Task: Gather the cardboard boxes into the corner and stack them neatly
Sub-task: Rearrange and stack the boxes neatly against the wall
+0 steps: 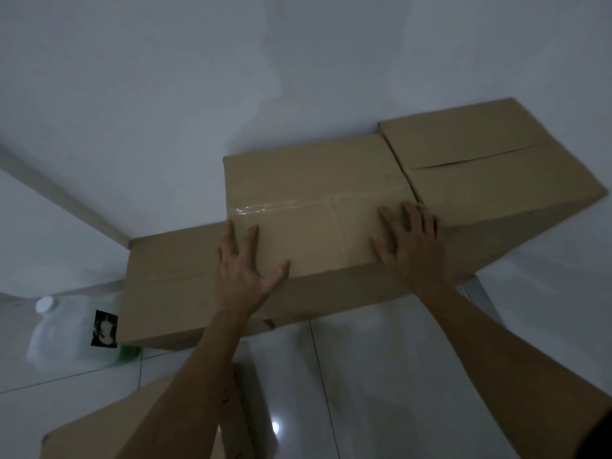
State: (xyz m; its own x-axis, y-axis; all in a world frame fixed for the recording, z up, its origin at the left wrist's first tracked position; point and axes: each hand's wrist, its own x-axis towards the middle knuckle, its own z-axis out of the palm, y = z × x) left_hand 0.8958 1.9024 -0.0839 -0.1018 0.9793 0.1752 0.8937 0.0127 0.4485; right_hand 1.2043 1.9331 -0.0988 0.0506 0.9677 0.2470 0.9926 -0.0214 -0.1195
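Far left, a translucent plastic jug [71, 329] with a white cap sits on the tiled floor [364, 376], touching the long bottom box [162, 286] against the wall [198, 77]. On that box rests the taped box [304, 200]. The left hand [245, 270] lies flat, fingers spread, on its near left edge (nothing gripped, just pressing). The right hand [410, 240] does likewise at the near right corner. Further right, touching it, a third box [490, 167]. Bottom left, another box [132, 425] lies apart.

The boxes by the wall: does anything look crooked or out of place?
Yes. The taped box under both hands sits off-centre on the long box, and the right box is turned at an angle.
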